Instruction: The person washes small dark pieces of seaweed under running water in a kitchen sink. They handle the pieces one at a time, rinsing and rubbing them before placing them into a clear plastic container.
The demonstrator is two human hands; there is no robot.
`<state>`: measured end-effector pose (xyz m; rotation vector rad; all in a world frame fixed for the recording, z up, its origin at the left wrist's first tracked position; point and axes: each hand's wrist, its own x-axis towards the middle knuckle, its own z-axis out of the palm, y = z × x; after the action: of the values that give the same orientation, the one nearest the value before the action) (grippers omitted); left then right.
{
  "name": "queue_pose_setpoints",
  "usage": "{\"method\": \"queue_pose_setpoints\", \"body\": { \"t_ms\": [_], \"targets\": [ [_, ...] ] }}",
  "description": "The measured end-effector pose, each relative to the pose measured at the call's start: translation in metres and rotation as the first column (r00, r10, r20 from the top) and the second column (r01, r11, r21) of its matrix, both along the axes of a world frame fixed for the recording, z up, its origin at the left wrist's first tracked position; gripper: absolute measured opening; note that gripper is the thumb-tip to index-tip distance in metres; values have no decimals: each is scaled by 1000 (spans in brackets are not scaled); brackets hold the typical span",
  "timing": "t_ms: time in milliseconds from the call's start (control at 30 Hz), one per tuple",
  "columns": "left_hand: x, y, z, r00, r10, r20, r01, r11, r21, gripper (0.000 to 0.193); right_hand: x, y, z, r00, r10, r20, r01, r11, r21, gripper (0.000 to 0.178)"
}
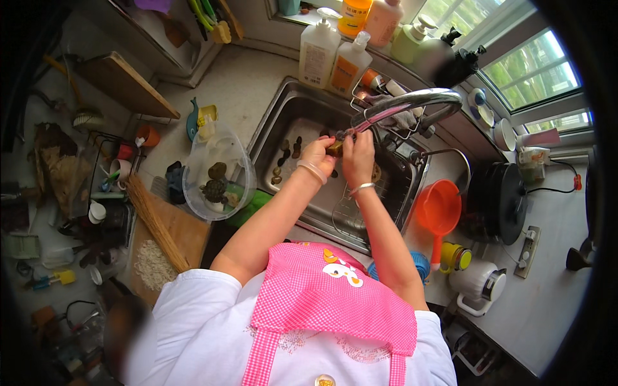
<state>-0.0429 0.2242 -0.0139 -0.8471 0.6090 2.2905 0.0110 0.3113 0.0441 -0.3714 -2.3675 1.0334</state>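
Head view: left hand (314,153) is clamped on a brown lump (335,149), probably a stone, and the right hand (359,154) is curled against its right end, though I can't tell if those fingers grip or just rub. The lump is up over the sink (306,116), close to the faucet (412,98); can't make out whether water's running. Tip: let the left hand do the holding and work the right one round every side, turning the lump bit by bit. I'd go lower too, since wet stone gets slippery. Dark pebbles (297,147) lie on the sink floor to the left, so don't drop it on those. Farther left, a clear tub (193,174) with what looks like a turtle (214,190) sits on the bench (248,67), so mind splashes.
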Motion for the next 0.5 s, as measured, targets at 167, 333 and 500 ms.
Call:
{"method": "queue_pose_setpoints", "body": {
  "t_ms": [167, 333, 500],
  "targets": [
    [-33, -12, -7, 998, -35, 59, 25, 986, 163, 14, 7, -33, 15, 974, 185, -131, -165, 975, 151, 17],
    [9, 4, 25, 997, 66, -32, -68, 995, -76, 14, -8, 16, -12, 996, 56, -69, -47, 992, 121, 12],
    [-17, -7, 16, 989, 128, -74, -124, 990, 64, 14, 5, -19, 0, 992, 58, -113, -80, 975, -206, 13]
  ]
}}
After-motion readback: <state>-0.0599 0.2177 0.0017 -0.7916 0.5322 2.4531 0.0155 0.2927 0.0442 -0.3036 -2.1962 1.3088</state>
